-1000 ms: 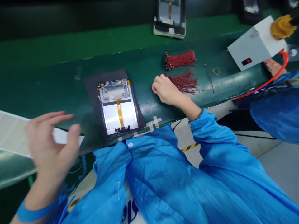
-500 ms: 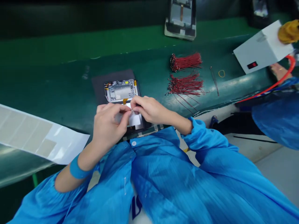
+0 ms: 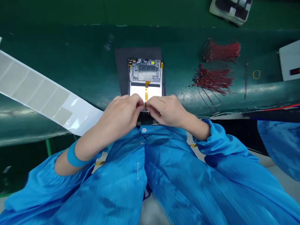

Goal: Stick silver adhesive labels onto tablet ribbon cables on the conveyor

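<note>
An opened tablet (image 3: 146,70) lies on a dark sheet on the bench, its circuit board at the far end. An orange ribbon cable (image 3: 146,92) runs down its middle, between bright white areas (image 3: 137,91). My left hand (image 3: 124,111) is closed, thumb and forefinger pinched at the tablet's near end, left of the ribbon. Close beside it, right of the ribbon, my right hand (image 3: 165,109) is pinched too. Whatever sits between the fingertips is hidden. Left of my left wrist lies a white backing strip (image 3: 86,115) bearing grey rectangular stickers (image 3: 55,101).
Two bundles of red wires (image 3: 221,51) lie to the right, with one loose wire (image 3: 246,81) and a yellow rubber band (image 3: 256,74) past them. A white box (image 3: 290,59) stands at the right edge. Another device (image 3: 232,11) sits at the back. A co-worker's blue sleeve (image 3: 281,143) shows at right.
The view has turned, so the bench things sit further right. My hands have come closer together at the tablet's near end. More of the ribbon cable shows, with white on both sides.
</note>
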Tool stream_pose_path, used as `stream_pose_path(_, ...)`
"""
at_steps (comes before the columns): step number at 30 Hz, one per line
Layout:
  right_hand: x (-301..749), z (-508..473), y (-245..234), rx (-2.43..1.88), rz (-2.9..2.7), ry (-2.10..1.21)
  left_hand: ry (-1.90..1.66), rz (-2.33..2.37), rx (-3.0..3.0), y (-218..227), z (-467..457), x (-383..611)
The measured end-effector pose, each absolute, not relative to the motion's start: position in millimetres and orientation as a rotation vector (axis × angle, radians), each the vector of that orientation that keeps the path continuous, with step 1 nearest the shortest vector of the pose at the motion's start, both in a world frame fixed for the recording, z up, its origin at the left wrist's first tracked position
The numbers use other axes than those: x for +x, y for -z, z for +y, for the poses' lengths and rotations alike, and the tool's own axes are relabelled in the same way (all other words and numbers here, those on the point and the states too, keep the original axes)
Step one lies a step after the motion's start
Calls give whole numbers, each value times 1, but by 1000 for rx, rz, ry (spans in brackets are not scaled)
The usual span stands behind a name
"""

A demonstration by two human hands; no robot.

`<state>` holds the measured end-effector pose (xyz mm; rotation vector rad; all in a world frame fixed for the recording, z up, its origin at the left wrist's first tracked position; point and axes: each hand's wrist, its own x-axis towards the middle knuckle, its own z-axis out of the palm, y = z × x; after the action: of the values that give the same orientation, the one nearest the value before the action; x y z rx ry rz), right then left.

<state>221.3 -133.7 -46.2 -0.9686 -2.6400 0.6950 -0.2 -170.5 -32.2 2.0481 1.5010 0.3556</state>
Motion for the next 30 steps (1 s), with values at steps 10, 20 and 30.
stream_pose_path(10,223,-154,57,-1230,-2392,-889,-796,1576,2199,56,-197,-6)
stream_pose_path(20,217,-175,61,-1203,-2537,-675,-894,1616,2247,76,-220,-10)
stream_pose_path(30,236,-199,65,-1252,-2453,-627,-958,1486,2339,88,-237,-8)
